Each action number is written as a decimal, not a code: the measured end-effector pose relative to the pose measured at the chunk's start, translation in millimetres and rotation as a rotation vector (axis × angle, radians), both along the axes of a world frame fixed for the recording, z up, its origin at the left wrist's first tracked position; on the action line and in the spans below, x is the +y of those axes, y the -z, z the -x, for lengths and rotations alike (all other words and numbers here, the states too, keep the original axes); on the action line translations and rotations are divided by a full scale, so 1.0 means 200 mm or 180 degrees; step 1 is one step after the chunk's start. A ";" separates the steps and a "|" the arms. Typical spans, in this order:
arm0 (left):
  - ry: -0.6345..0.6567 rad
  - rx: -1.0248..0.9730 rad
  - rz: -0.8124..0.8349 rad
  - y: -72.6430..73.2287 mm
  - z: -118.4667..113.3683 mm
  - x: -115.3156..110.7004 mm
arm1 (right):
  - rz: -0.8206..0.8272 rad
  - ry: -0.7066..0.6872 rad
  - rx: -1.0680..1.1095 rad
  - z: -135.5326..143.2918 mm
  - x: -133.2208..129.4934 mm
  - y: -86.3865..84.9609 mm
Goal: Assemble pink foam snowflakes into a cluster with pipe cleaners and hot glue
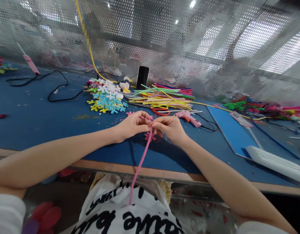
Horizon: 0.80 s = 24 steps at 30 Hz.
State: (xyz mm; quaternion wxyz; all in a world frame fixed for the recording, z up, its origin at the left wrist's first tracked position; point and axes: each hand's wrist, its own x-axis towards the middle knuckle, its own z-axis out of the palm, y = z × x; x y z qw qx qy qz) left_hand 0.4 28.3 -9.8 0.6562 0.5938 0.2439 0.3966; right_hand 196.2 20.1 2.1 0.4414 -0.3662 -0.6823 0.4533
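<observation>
My left hand [136, 125] and my right hand [170, 128] meet above the blue tabletop, fingertips pinched together at the upper end of a pink pipe cleaner [142, 160]. Its long tail hangs down past the table edge onto my lap. Whatever shape the pinched end has is mostly covered by my fingers. Pink pipe-cleaner flowers [150, 136] lie on the table just under and behind my hands. Farther back to the left is a pile of white, blue and yellow flowers [107, 96].
Loose pipe cleaners [164, 97] lie heaped behind my hands, beside orange-handled scissors [161, 112] and a pink glue gun [189, 118]. A phone [142, 77] leans on the perforated metal screen [150, 39]. On the right are a blue board [228, 130] and a white plastic piece [274, 162].
</observation>
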 end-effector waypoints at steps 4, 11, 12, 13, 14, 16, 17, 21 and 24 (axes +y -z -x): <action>-0.0615 0.0022 -0.0220 0.01 -0.01 0.01 | 0.0336 0.0110 0.0304 0.03 0.00 0.01; -0.0987 0.0140 -0.0081 -0.01 0.00 0.02 | 0.0818 0.0262 0.0284 0.05 -0.02 -0.01; -0.0975 0.0228 -0.0083 -0.01 0.00 0.02 | 0.0681 0.0306 0.0144 0.05 -0.02 -0.01; -0.0980 0.0307 -0.0117 -0.01 0.00 0.02 | 0.0526 0.0351 -0.0036 0.04 -0.02 -0.02; -0.1005 0.0374 -0.0179 -0.01 0.00 0.02 | 0.0362 0.0388 -0.0235 0.03 -0.02 -0.02; -0.1091 0.0497 -0.0314 0.01 0.00 0.03 | 0.0010 0.0435 -0.0609 0.02 -0.01 -0.02; -0.1125 0.0555 -0.0366 0.01 0.01 0.03 | -0.0186 0.0460 -0.0766 0.02 -0.01 -0.01; -0.1124 0.0723 -0.0499 0.04 0.01 0.05 | -0.1011 0.0594 -0.1397 0.01 0.00 0.01; -0.1025 0.0766 -0.0638 0.03 0.02 0.06 | -0.1699 0.0536 -0.1731 0.00 0.00 0.01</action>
